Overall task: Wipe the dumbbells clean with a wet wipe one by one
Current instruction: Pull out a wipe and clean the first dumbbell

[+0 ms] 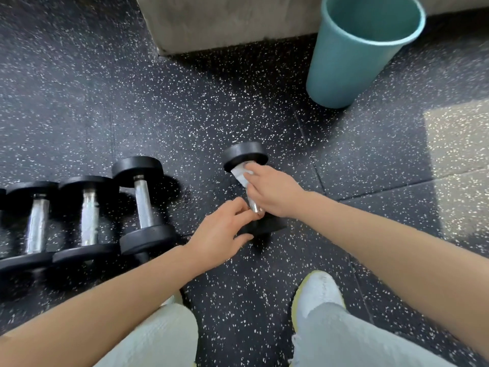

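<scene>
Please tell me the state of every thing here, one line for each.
Wipe: pressed on the handle by the right hand.
Held dumbbell: on the floor, steadied by the left hand.
Row of dumbbells: lying untouched at left.
Bin: upright, open; contents not visible.

Both forearms bare, no sleeves visible. Left hand (219, 231) and right hand (275, 193) ungloved. Pale ribbed trousers (341, 337); white shoe (318, 292), yellow-edged sole.
</scene>
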A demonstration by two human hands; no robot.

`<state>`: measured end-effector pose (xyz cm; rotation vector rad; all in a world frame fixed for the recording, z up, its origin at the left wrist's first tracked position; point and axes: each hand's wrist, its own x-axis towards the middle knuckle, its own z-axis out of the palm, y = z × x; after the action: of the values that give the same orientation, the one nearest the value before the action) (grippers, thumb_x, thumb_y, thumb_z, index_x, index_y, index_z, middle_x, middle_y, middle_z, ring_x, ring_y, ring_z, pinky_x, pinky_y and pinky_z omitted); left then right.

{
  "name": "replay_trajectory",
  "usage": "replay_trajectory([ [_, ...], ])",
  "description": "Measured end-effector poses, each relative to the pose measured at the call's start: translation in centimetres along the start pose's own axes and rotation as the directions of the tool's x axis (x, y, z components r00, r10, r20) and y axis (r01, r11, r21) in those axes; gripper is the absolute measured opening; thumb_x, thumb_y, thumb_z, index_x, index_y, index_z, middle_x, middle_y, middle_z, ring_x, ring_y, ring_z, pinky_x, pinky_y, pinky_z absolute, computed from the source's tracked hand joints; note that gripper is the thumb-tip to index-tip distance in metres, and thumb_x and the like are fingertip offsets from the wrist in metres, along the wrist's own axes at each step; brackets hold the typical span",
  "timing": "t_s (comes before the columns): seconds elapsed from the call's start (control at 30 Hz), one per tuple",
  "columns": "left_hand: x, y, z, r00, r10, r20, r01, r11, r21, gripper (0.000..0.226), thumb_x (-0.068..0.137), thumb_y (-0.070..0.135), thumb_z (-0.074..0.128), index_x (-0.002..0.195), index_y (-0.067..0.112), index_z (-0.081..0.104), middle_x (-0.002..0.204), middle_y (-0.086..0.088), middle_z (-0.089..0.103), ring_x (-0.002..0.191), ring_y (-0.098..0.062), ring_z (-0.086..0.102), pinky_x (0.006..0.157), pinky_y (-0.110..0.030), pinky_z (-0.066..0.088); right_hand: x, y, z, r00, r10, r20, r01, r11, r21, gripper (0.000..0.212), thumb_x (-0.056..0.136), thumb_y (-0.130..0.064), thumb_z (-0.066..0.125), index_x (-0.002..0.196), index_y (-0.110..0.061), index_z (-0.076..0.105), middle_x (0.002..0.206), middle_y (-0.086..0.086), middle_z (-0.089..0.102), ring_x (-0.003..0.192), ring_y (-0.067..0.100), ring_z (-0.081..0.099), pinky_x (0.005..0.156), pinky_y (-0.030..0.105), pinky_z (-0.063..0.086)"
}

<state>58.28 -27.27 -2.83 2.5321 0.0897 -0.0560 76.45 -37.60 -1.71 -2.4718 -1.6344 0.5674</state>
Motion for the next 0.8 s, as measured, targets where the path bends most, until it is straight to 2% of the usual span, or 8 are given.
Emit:
replay_trajectory([
  [0.07,0.0,0.5,0.3,1.000,-0.002,-0.030,0.002,1.000,0.012,0.054,0.091,0.029,0.078,0.140,0.031,0.057,0.120,0.007,0.049,0.107,-0.017,0.053,0.079,-0.044,0.057,0.5,0.3,-0.3,1.000,-0.004,-0.024,0.002,0.998,-0.063,0.041,0.103,-0.027,0.040,0.133,-0.004,0.056,0.141,0.017,0.049,0.119,0.039,0.056,0.092,0.054,0.052],
  [0.2,0.0,1.2,0.4,0.997,-0.070,-0.034,0.070,0.998,0.000,0.049,0.093,0.025,0.076,0.139,0.029,0.061,0.124,0.008,0.050,0.113,-0.015,0.051,0.090,-0.045,0.054,-2.4,-0.1,-0.1,0.995,-0.073,0.067,0.078,0.993,-0.084,0.045,0.101,-0.026,0.028,0.109,0.000,0.063,0.121,0.016,0.056,0.114,0.034,0.051,0.086,0.051,0.050],
  [0.27,0.2,0.9,0.7,0.998,-0.059,-0.033,0.059,0.998,-0.011,0.046,0.093,0.023,0.076,0.137,0.029,0.063,0.126,0.011,0.051,0.112,-0.011,0.050,0.089,-0.042,0.055,-4.1,0.0,0.5,0.999,-0.024,0.042,0.024,1.000,-0.009,0.043,0.102,-0.028,0.032,0.121,-0.002,0.061,0.129,0.014,0.052,0.112,0.033,0.054,0.089,0.050,0.051],
  [0.33,0.4,1.0,0.6,0.998,-0.037,-0.048,0.037,0.999,-0.009,0.045,0.093,0.022,0.077,0.136,0.029,0.065,0.127,0.012,0.052,0.111,-0.010,0.050,0.086,-0.040,0.056,-4.5,0.0,0.5,1.000,0.017,0.011,-0.018,0.996,0.086,0.040,0.102,-0.024,0.040,0.134,-0.006,0.055,0.138,0.012,0.050,0.118,0.035,0.055,0.093,0.052,0.052],
  [0.47,0.2,1.9,1.5,0.991,-0.082,-0.103,0.084,0.996,0.014,0.043,0.091,0.021,0.078,0.132,0.027,0.066,0.127,0.007,0.051,0.113,-0.017,0.052,0.071,-0.045,0.060,-2.2,0.5,0.1,0.997,0.066,0.026,-0.070,0.984,0.162,0.046,0.104,-0.024,0.042,0.146,-0.004,0.044,0.151,0.013,0.040,0.132,0.037,0.046,0.104,0.051,0.046],
  [0.53,0.3,2.0,1.8,0.990,-0.075,-0.117,0.078,0.997,0.022,0.044,0.090,0.020,0.078,0.132,0.027,0.067,0.126,0.006,0.050,0.112,-0.018,0.051,0.067,-0.045,0.060,-1.1,0.4,0.0,0.997,0.080,-0.008,-0.077,0.980,0.185,0.048,0.104,-0.025,0.042,0.148,-0.005,0.039,0.151,0.013,0.038,0.133,0.037,0.045,0.104,0.051,0.046],
  [0.7,0.4,2.3,1.4,0.989,-0.091,-0.119,0.097,0.994,0.047,0.036,0.092,0.023,0.075,0.125,0.027,0.062,0.125,0.011,0.052,0.111,-0.017,0.050,0.076,-0.048,0.057,-2.3,-0.3,0.5,0.995,0.079,-0.054,-0.068,0.981,0.181,0.032,0.103,-0.021,0.044,0.130,-0.004,0.049,0.130,0.014,0.049,0.112,0.035,0.053,0.090,0.050,0.051],
  [0.8,-0.2,2.0,1.7,0.985,-0.087,-0.152,0.089,0.996,0.008,0.031,0.090,0.021,0.078,0.118,0.023,0.064,0.124,0.013,0.055,0.109,-0.017,0.053,0.079,-0.047,0.057,-4.8,0.0,1.2,0.997,-0.061,-0.040,0.063,0.997,0.042,0.029,0.105,-0.026,0.038,0.114,-0.010,0.060,0.130,0.004,0.049,0.108,0.026,0.051,0.083,0.039,0.051],
])
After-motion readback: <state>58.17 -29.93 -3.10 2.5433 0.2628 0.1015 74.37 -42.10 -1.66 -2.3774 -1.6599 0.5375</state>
